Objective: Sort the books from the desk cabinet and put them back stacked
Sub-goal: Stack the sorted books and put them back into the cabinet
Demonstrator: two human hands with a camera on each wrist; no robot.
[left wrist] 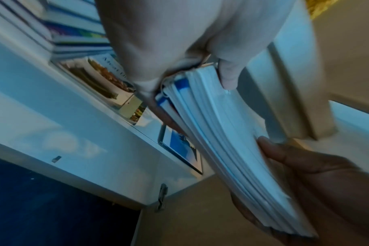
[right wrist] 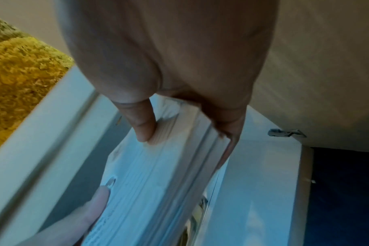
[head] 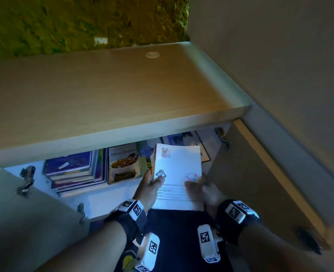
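Note:
Both hands hold a thick white stack of notebooks with animal stickers on the top cover, just in front of the open desk cabinet. My left hand grips its left edge, thumb on the cover; my right hand grips the right edge. The left wrist view shows the stack's page edges pinched between thumb and fingers. In the right wrist view my thumb presses the stack. Inside the cabinet lie a pile of purple books, a "Meat Dishes" cookbook and a blue-covered book.
The desk top overhangs the cabinet. Cabinet doors stand open at left and right, with metal hinges on the sides. The white cabinet floor has bare room in front of the books. Dark carpet lies below.

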